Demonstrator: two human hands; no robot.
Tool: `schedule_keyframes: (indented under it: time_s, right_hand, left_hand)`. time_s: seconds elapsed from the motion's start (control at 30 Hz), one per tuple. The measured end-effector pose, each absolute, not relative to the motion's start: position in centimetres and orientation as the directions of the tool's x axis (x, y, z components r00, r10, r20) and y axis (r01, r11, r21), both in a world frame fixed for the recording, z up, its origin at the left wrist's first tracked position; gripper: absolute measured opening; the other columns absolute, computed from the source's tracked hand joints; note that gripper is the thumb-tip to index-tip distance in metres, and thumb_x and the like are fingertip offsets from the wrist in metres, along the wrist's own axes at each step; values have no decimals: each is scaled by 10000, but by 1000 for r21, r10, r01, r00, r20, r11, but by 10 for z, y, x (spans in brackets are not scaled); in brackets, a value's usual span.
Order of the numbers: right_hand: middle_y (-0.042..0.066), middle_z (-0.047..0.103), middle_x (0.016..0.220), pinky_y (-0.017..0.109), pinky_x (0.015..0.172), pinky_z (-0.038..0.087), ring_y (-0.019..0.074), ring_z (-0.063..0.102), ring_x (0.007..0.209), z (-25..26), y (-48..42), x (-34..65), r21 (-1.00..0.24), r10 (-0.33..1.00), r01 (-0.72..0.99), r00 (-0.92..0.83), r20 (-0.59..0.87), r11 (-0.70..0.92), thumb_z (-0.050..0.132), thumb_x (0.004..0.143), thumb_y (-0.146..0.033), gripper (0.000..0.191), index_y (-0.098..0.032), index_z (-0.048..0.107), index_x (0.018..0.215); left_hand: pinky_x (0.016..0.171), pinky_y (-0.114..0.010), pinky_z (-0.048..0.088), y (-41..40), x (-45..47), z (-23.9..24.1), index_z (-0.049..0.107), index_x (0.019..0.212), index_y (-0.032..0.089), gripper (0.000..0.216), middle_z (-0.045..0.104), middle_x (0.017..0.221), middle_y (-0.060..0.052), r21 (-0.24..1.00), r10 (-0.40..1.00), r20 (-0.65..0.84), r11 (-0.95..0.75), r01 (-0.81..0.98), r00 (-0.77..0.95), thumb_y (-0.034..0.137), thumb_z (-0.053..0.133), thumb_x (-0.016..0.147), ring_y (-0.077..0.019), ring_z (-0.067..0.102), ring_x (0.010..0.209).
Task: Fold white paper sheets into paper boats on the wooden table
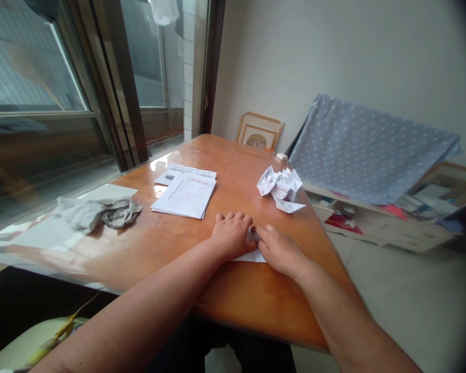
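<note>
A small white sheet of paper lies on the wooden table in front of me, partly folded and mostly covered by my hands. My left hand presses palm down on its left side, fingers stretched forward. From the right, my right hand grips the paper's edge, with thumb and fingers close together near my left fingertips. Beyond them, by the right table edge, sits a cluster of folded paper pieces with red and black writing. A stack of written sheets rests farther left.
The glossy wooden table narrows toward the far wall. A crumpled grey cloth lies at left. A pen rests on paper behind the stack. Right of the table stands a low cabinet beneath a blue dotted cloth. Framed pictures lean behind.
</note>
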State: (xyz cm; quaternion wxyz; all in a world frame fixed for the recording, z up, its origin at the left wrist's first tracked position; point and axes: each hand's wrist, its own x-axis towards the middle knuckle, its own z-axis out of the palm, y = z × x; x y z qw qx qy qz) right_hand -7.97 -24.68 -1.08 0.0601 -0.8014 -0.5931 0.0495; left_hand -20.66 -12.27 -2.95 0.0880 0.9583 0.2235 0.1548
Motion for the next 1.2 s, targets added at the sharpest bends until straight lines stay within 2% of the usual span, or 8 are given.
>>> schedule_keyframes:
  time_s: [0.27,0.47,0.6,0.73,0.97,1.07,1.2]
  right_hand:
    - [83,661,1169,299,895,448,219,633,1036,-12,-241,-65,-258,982,948,180,-54,-188,440,967,-228,375,-269,606,1300]
    - [100,688,1228,331,947,460,241,629,1108,-3,-239,-57,-289,990,948,118,-72,-134,497,914,-165,361,-211,651,1237]
    - [84,714,1195,320,930,472,232,649,1069,2,-235,-54,-301,994,949,76,-74,-95,525,886,-144,295,-204,684,1127]
    - [68,722,1186,309,911,472,228,655,1051,4,-233,-48,-304,996,951,27,-85,-52,530,876,-142,297,-210,689,1117]
    - [78,740,1072,295,868,471,214,668,968,10,-240,-45,-240,995,971,-25,-100,0,492,898,-173,245,-183,698,1032]
    - [78,741,1072,290,864,473,209,668,962,12,-243,-44,-235,995,972,-37,-95,13,497,884,-154,270,-178,707,1051]
    - [75,725,1181,300,925,468,212,659,1046,11,-249,-39,-216,995,976,-56,-80,37,512,860,-127,371,-191,702,1173]
  left_hand:
    - [920,-478,346,-128,-209,-23,488,1301,276,512,648,1279,-59,259,391,269,-909,325,880,404,620,824,-301,570,1106]
    - [938,-501,330,-126,-207,-23,456,1348,258,573,677,1257,-66,287,389,216,-902,322,896,429,617,825,-325,559,1128]
    - [947,-497,312,-127,-206,-22,476,1318,287,545,682,1251,-62,286,410,200,-893,347,890,435,635,818,-326,551,1128]
    - [925,-486,316,-127,-208,-21,526,1253,302,463,686,1228,-45,277,397,201,-900,337,895,428,630,819,-318,558,1085]
    - [889,-478,323,-128,-209,-19,620,1174,309,365,671,1200,-45,234,370,204,-918,322,906,432,611,831,-310,550,1053]
    - [874,-487,326,-128,-210,-18,661,1150,316,338,671,1147,-51,206,356,200,-926,316,913,452,584,851,-314,543,1035]
    - [867,-497,323,-127,-210,-19,691,1117,339,318,660,1115,-58,200,346,201,-930,308,916,485,562,866,-319,539,1023]
